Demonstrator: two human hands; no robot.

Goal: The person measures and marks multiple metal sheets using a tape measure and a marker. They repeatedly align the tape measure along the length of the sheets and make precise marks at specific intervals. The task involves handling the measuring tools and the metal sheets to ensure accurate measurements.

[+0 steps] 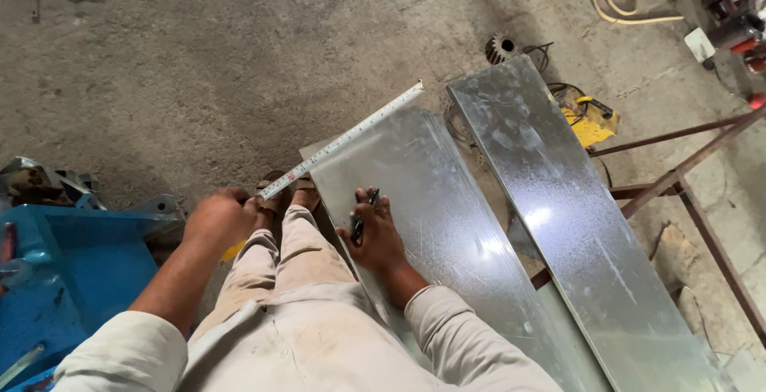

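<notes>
Head view shows measuring underway: left hand [219,216] grips the tape measure [343,140] along the metal sheet [447,224], right hand [375,236] fingers hold a marker [361,220]; marking seems next, needing a steady tape.

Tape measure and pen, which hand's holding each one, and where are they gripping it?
The left hand grips the tape measure at its case end. The right hand holds a dark pen around its middle, resting on the metal sheet.

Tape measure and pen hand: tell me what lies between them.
Head view: bare galvanized sheet lies between the tape measure and the right hand holding the pen.
</notes>
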